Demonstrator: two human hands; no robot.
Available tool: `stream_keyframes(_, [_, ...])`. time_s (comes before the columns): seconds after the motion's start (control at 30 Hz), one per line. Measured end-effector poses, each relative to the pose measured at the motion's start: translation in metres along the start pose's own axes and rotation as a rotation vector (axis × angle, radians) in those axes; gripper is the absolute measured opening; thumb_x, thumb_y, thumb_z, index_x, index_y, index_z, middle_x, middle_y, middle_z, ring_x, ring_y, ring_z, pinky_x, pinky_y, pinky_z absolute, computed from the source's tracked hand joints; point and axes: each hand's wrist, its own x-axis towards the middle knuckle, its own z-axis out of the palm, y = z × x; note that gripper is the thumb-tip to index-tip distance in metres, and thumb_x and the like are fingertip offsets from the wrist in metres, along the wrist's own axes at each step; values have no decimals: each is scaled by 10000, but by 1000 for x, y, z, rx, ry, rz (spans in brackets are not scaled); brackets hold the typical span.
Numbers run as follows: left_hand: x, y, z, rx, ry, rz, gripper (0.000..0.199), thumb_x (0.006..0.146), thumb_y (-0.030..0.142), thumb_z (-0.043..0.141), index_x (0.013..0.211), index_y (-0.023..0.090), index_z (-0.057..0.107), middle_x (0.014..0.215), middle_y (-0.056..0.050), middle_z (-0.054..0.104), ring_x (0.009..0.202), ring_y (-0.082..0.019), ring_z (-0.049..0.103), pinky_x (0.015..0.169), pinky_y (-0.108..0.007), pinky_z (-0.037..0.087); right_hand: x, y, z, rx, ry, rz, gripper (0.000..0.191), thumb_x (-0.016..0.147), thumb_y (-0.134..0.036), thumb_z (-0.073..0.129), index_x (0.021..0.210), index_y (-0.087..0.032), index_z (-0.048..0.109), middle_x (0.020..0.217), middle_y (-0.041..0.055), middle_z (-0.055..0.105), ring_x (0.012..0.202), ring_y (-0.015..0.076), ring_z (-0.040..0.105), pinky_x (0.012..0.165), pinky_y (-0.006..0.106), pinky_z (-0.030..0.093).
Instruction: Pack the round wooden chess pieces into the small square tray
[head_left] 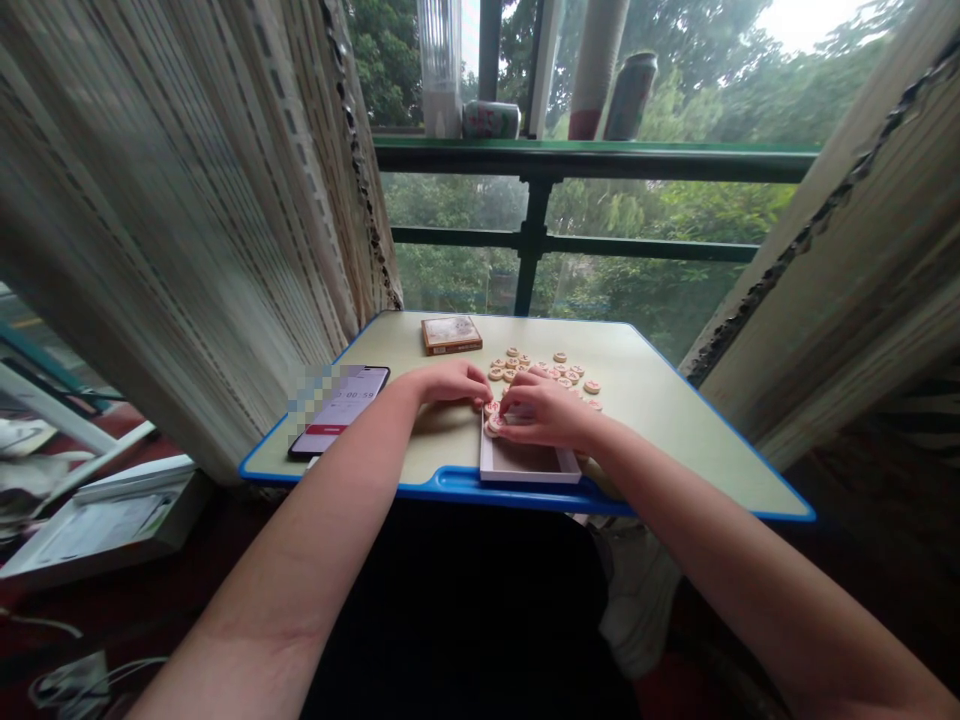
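Observation:
My right hand reaches over a shallow white box tray at the table's near edge. Its fingers are closed on a Chinese chess piece, a round pale disc with red marking, at the tray's far left corner. Another such piece lies right beside it. My left hand has curled fingers at the tray's left far corner, close to these pieces. What its fingertips hold, if anything, is hidden. Beyond both hands lie several loose Chinese chess pieces, partly covered by my right hand.
A small brown box lid with a picture lies at the far left of the blue-edged table. A phone showing a timer lies by my left forearm. Curtains flank the table, and cans stand or lie on the window ledge.

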Motion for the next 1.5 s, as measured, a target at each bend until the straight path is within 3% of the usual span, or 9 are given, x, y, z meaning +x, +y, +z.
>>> stream_keyframes(1.07, [5, -11, -3, 40, -13, 27, 215, 659, 331, 639, 754, 152, 708, 674, -15, 650, 664, -127, 551, 669, -253, 399, 1, -5, 0, 95, -6, -26, 193, 774, -376, 624, 814, -202, 698, 778, 49, 555, 790, 169, 498, 740, 299, 406])
stream_keyframes(1.5, [3, -5, -1, -4, -1, -2, 189, 638, 295, 645, 726, 139, 704, 633, -8, 629, 633, -118, 536, 648, -243, 397, 2, -4, -2, 84, -16, -33, 181, 765, -359, 627, 794, -191, 688, 764, 49, 567, 776, 171, 501, 727, 295, 400])
